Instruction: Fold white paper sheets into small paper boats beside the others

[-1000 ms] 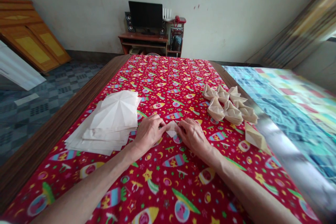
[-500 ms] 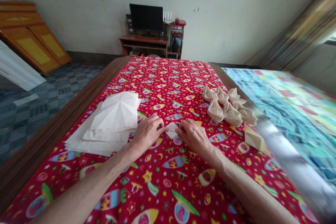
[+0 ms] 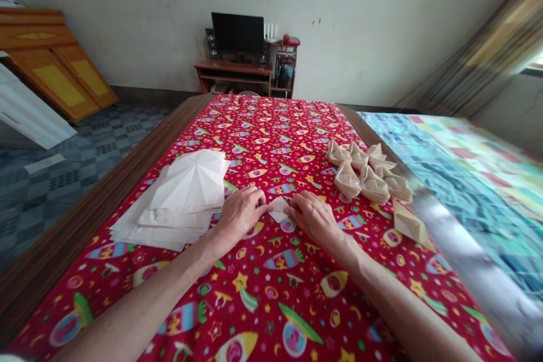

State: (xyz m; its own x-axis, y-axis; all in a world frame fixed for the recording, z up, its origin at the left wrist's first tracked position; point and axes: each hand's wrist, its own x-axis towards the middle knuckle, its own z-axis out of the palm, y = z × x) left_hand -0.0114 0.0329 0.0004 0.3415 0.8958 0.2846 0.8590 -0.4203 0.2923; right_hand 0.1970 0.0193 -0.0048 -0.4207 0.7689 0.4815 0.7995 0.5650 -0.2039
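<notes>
A small folded piece of white paper [image 3: 279,209] lies on the red patterned cloth [image 3: 271,271], between my two hands. My left hand [image 3: 244,209] pinches its left corner, the thumb pointing inward and the fingers curled. At the right corner, my right hand [image 3: 311,212] closes its thumb and fingers on the paper. To the left rests a stack of creased white paper sheets [image 3: 186,192]. Several folded paper boats [image 3: 373,184] stand grouped on the right, and a flatter folded paper piece [image 3: 410,223] lies nearer, by the table's right edge.
The cloth covers a table with a dark wooden edge [image 3: 139,164]. Right of it is a bed with a checked blue cover [image 3: 424,153]. A desk with a monitor [image 3: 238,35] stands against the wall. Wooden cabinet [image 3: 55,62] at far left.
Both hands keep their places on the folded paper, with hardly any movement. The whole view has shifted slightly, with the background sitting a little lower.
</notes>
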